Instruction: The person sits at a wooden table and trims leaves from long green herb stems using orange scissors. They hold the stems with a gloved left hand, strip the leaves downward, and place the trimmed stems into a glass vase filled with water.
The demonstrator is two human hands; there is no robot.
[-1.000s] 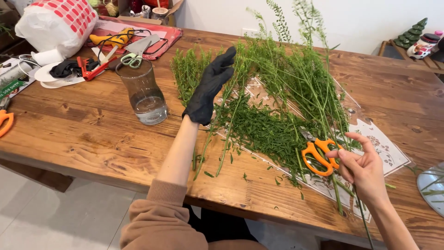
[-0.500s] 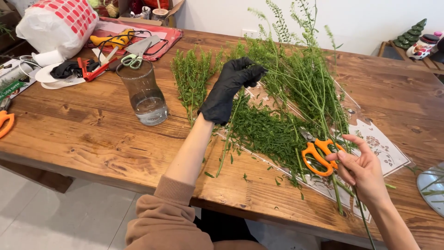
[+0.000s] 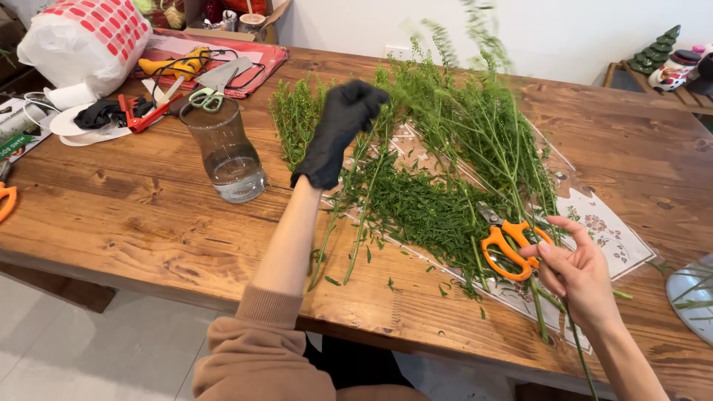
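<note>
My left hand [image 3: 338, 132], in a black glove, is closed around the tops of a few thin green stems [image 3: 355, 215] that trail toward the table's near edge. My right hand [image 3: 578, 276] holds orange-handled scissors [image 3: 503, 249] together with the lower ends of a tall leafy bunch [image 3: 475, 126], which rises up and away from me. Between the two hands lies a heap of cut green sprigs [image 3: 423, 212] on a printed paper sheet [image 3: 603, 223].
A glass vase [image 3: 226, 152] with a little water stands left of my gloved hand. Behind it are green-handled scissors [image 3: 208, 96], a red tool [image 3: 145, 115], a red tray [image 3: 245, 63] and a white bag with red checks [image 3: 85, 41]. A round glass piece [image 3: 691, 297] sits at the right edge.
My left hand has moved right and farther across the table, and its fingers have closed on stems. The tall bunch in my right hand stands higher.
</note>
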